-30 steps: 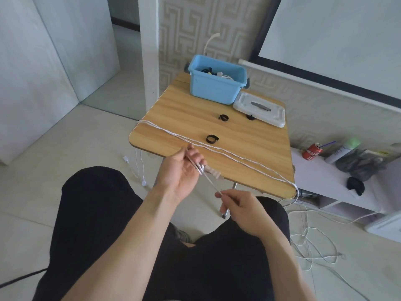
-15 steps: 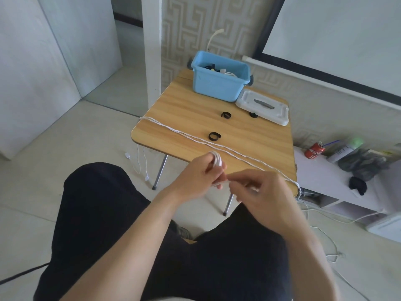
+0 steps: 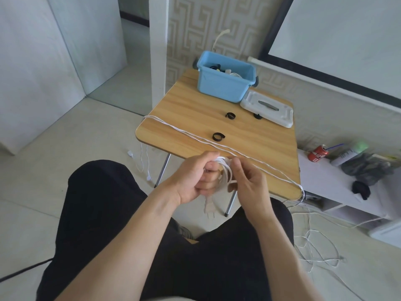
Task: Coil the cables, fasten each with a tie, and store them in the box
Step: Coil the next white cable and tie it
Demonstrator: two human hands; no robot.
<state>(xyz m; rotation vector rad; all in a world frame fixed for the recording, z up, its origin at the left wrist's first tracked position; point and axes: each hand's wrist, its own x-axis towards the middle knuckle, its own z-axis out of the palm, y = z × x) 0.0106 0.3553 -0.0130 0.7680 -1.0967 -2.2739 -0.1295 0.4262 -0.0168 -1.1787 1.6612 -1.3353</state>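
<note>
step: coiling, early | white cable point(image 3: 225, 174) gripped as small coil in left hand point(image 3: 195, 179), strand pinched by right hand point(image 3: 247, 181), table point(image 3: 191, 118) at 12 o'clock | next: slack is to be wound on, tie point(image 3: 218, 136) taken

Setting: a room in a home. Far wall carries patterned wallpaper point(image 3: 191, 29); a white projector screen point(image 3: 347, 35) hangs at far right. Floor point(image 3: 65, 170) is pale tile. A small folding wooden bench point(image 3: 195, 118) stands in the middle. At right, a low white shelf point(image 3: 321, 179) holds a red soda can point(image 3: 318, 153) and household clutter. A doorway point(image 3: 134, 16) opens at far left.
</note>
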